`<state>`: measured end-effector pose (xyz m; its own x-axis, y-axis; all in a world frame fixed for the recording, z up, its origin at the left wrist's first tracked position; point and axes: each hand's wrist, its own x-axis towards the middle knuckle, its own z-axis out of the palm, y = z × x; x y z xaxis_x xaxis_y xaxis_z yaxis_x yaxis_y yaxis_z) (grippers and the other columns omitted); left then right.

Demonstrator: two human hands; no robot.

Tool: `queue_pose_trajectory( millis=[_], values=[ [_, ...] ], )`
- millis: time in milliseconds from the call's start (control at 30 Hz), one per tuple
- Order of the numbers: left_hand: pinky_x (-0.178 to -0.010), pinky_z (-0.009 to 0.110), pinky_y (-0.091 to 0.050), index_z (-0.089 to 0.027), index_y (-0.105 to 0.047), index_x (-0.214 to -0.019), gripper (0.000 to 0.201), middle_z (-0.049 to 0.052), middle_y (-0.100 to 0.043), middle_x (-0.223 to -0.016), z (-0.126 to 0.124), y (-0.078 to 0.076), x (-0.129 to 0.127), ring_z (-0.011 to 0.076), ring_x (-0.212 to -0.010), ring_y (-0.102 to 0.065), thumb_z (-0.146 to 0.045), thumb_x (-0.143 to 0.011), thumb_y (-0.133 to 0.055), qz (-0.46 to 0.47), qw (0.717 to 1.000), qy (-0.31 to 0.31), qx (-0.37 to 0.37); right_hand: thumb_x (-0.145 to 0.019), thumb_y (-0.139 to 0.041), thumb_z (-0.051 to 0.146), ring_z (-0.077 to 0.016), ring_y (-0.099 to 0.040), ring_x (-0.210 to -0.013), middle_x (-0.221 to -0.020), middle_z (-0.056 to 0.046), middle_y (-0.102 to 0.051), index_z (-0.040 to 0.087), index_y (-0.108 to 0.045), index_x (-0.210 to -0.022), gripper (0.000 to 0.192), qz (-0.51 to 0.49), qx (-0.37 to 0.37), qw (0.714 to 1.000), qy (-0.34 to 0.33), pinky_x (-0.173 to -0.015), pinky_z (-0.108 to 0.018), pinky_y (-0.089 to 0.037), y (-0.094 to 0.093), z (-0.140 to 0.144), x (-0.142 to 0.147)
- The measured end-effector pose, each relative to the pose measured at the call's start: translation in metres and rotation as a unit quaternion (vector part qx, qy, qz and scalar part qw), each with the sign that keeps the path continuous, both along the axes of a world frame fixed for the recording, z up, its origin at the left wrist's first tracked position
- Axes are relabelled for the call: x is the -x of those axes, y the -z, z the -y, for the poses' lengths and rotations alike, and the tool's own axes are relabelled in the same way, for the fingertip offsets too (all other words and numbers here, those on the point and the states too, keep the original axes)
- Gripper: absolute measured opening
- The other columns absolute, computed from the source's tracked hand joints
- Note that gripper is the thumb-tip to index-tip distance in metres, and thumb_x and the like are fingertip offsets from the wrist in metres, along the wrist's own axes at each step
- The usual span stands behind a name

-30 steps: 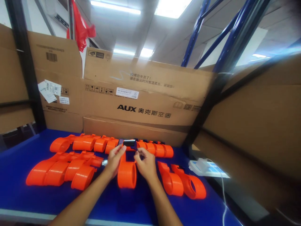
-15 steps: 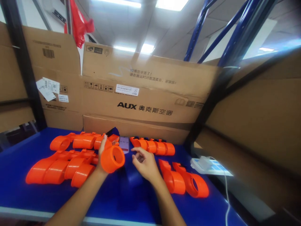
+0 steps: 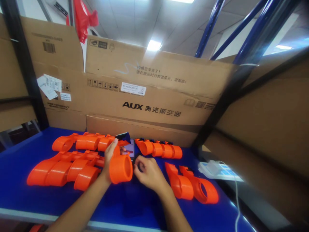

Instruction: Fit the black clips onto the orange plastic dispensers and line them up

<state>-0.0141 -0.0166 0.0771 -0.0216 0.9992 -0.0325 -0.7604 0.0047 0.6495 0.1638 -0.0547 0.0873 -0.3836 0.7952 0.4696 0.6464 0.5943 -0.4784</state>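
Now the left hand (image 3: 109, 158) grips one orange housing (image 3: 120, 168); right hand (image 3: 147, 174) loosely curled beside two more housings (image 3: 190, 187).

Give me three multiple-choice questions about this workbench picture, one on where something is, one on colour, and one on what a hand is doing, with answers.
1. Where does the phone lie?
A. between the two back rows of orange parts
B. on the cardboard box
C. at the table's front edge

2. What colour is the table top?
A. grey
B. blue
C. green

3. What is the left hand doing?
A. resting flat
B. pointing at the box
C. holding an orange plastic part

Answers: 1 A, it sits in the gap between the rows; 2 B, blue surface throughout; 3 C, fingers wrap the part's neck, lifted above the table.
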Motion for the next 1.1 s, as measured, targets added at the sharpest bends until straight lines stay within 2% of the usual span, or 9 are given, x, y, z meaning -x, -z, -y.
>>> queue_pose_trajectory(
  millis=[67, 133, 200, 267, 367, 500, 733, 900, 1100],
  values=[
    [-0.052, 0.026, -0.049, -0.016, -0.062, -0.078, 0.045, 0.001, -0.065, -0.061, -0.001, 0.003, -0.003, 0.0148, -0.05, -0.061, -0.057, -0.069, -0.079, -0.061, 0.996, -0.047, -0.036, -0.084, -0.059, 0.017, -0.0093, -0.043, -0.046, -0.053, 0.007, -0.047, 0.019, -0.064, -0.084, 0.006, -0.05, -0.026, 0.998, 0.016, -0.046, -0.02, -0.032, 0.0, -0.002, -0.003],
    [-0.052, 0.024, -0.047, -0.016, -0.064, -0.078, 0.042, 0.001, -0.065, -0.061, -0.001, 0.005, -0.006, 0.0135, -0.051, -0.059, -0.055, -0.07, -0.078, -0.123, 0.987, -0.066, -0.074, -0.089, -0.058, 0.024, -0.01, -0.047, -0.049, -0.062, 0.004, -0.057, 0.018, -0.064, -0.104, 0.018, -0.111, -0.054, 0.992, 0.024, -0.049, -0.02, -0.037, -0.001, -0.003, -0.004],
    [-0.052, 0.022, -0.045, -0.015, -0.066, -0.082, 0.04, 0.001, -0.066, -0.063, 0.001, 0.007, -0.009, 0.0128, -0.054, -0.059, -0.052, -0.072, -0.078, -0.168, 0.978, -0.051, -0.109, -0.09, -0.059, 0.028, -0.0108, -0.052, -0.054, -0.079, -0.001, -0.067, 0.018, -0.057, -0.126, 0.038, -0.147, -0.075, 0.986, 0.021, -0.052, -0.021, -0.043, -0.002, -0.005, -0.005],
    [-0.052, 0.021, -0.044, -0.015, -0.068, -0.089, 0.038, 0.002, -0.067, -0.066, 0.005, 0.008, -0.013, 0.0127, -0.057, -0.06, -0.049, -0.074, -0.077, -0.196, 0.97, -0.017, -0.141, -0.089, -0.063, 0.031, -0.0121, -0.055, -0.058, -0.089, -0.004, -0.07, 0.018, -0.052, -0.135, 0.049, -0.154, -0.094, 0.983, 0.025, -0.054, -0.023, -0.046, -0.001, -0.006, -0.004],
    [-0.051, 0.022, -0.044, -0.015, -0.066, -0.095, 0.039, 0.003, -0.068, -0.069, 0.011, 0.008, -0.02, 0.0134, -0.056, -0.061, -0.049, -0.078, -0.074, -0.223, 0.959, 0.027, -0.173, -0.089, -0.064, 0.031, -0.0148, -0.059, -0.061, -0.087, -0.006, -0.07, 0.017, -0.057, -0.132, 0.046, -0.159, -0.129, 0.977, 0.06, -0.055, -0.026, -0.05, 0.004, -0.008, -0.003],
    [-0.047, 0.022, -0.044, -0.017, -0.063, -0.101, 0.042, 0.0, -0.065, -0.063, 0.017, 0.009, -0.025, 0.0137, -0.049, -0.06, -0.051, -0.079, -0.072, -0.235, 0.956, 0.036, -0.173, -0.091, -0.06, 0.028, -0.0179, -0.063, -0.068, -0.086, -0.007, -0.07, 0.016, -0.06, -0.13, 0.041, -0.128, -0.182, 0.972, 0.078, -0.06, -0.029, -0.054, 0.011, -0.011, -0.005],
    [-0.039, 0.019, -0.032, -0.017, -0.062, -0.085, 0.039, -0.006, -0.053, -0.051, 0.016, 0.009, -0.025, 0.0067, -0.037, -0.044, -0.054, -0.077, -0.073, -0.25, 0.956, 0.028, -0.151, -0.09, -0.06, 0.027, -0.0215, -0.066, -0.073, -0.089, -0.01, -0.072, 0.015, -0.06, -0.131, 0.043, -0.073, -0.278, 0.954, 0.087, -0.066, -0.034, -0.057, 0.014, -0.012, -0.006],
    [-0.038, 0.018, -0.027, -0.017, -0.062, -0.079, 0.04, -0.007, -0.048, -0.045, 0.017, 0.01, -0.026, 0.0056, -0.035, -0.039, -0.056, -0.075, -0.074, -0.254, 0.958, 0.016, -0.131, -0.092, -0.055, 0.025, -0.0211, -0.065, -0.069, -0.081, -0.01, -0.071, 0.011, -0.06, -0.131, 0.042, -0.044, -0.283, 0.955, 0.079, -0.063, -0.032, -0.057, 0.018, -0.013, -0.005],
    [-0.037, 0.019, -0.027, -0.017, -0.065, -0.078, 0.04, -0.007, -0.043, -0.039, 0.017, 0.011, -0.024, 0.0059, -0.033, -0.035, -0.056, -0.075, -0.074, -0.252, 0.959, 0.023, -0.126, -0.094, -0.05, 0.024, -0.0212, -0.065, -0.068, -0.081, -0.011, -0.07, 0.011, -0.056, -0.137, 0.045, -0.027, -0.264, 0.963, 0.053, -0.063, -0.033, -0.057, 0.018, -0.015, -0.008]
  ],
)
